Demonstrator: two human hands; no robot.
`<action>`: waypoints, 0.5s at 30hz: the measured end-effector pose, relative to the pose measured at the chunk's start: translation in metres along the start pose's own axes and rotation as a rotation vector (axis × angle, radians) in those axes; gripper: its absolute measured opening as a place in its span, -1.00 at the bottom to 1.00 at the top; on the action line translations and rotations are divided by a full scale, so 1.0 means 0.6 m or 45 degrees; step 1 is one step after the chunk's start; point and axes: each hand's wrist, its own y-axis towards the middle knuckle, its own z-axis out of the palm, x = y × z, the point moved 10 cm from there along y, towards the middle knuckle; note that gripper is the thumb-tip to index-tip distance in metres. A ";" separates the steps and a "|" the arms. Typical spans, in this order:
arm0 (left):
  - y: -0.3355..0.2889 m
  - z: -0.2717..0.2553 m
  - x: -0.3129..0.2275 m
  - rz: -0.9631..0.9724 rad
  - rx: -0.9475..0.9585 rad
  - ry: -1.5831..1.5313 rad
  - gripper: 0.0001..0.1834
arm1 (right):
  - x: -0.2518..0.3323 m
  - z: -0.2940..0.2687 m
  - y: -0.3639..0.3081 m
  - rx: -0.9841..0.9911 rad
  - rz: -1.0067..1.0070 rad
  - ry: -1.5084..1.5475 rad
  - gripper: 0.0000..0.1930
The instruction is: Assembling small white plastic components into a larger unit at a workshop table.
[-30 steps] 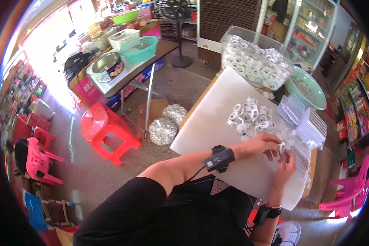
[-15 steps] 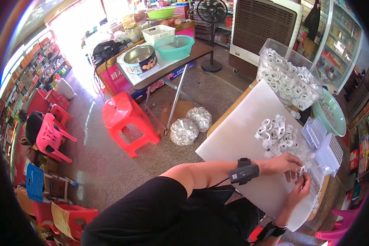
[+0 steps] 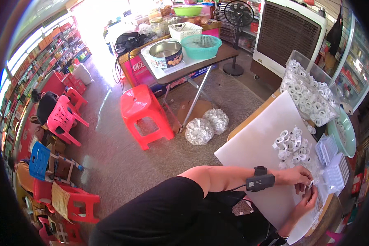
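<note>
Your white board [image 3: 258, 151] fills the frame from three to five o'clock, lying on a wooden table whose edge shows along its rim. At two o'clock a clear bin [image 3: 305, 88] stands heaped with white rings, and just past the board's far side a pale green bowl [image 3: 343, 133] sits at three o'clock. Toward eleven o'clock a red plastic stool [image 3: 145, 112] stands on the floor, with two clear bags of rings [image 3: 207, 126] beside it. On the board, a loose pile of white rings [image 3: 291, 147] lies just above your hands. Your left hand [image 3: 295, 177], a black band on its wrist, curls its fingers down onto a small white piece [image 3: 311, 185] at four o'clock; your right hand [image 3: 305, 203] meets it from below, fingers pinched on the same piece.
</note>
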 end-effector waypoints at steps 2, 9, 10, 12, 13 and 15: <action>0.001 -0.001 -0.001 0.029 -0.023 -0.038 -0.66 | -0.004 -0.008 -0.003 -0.018 0.003 -0.016 -0.75; -0.001 -0.007 -0.013 0.114 -0.065 -0.073 -0.72 | -0.003 -0.021 -0.014 -0.077 0.082 -0.064 -0.72; -0.001 -0.006 -0.013 0.105 -0.060 -0.058 -0.73 | -0.001 -0.020 -0.013 -0.069 0.082 -0.084 -0.72; 0.002 -0.009 -0.008 0.095 -0.059 -0.043 -0.73 | 0.011 -0.016 -0.013 -0.056 0.085 -0.051 -0.72; 0.005 -0.008 -0.005 0.107 -0.039 -0.054 -0.74 | 0.014 -0.013 -0.012 -0.051 0.087 -0.021 -0.72; 0.007 -0.005 -0.003 0.119 -0.016 -0.064 -0.74 | 0.007 -0.016 -0.008 -0.059 0.020 -0.064 -0.72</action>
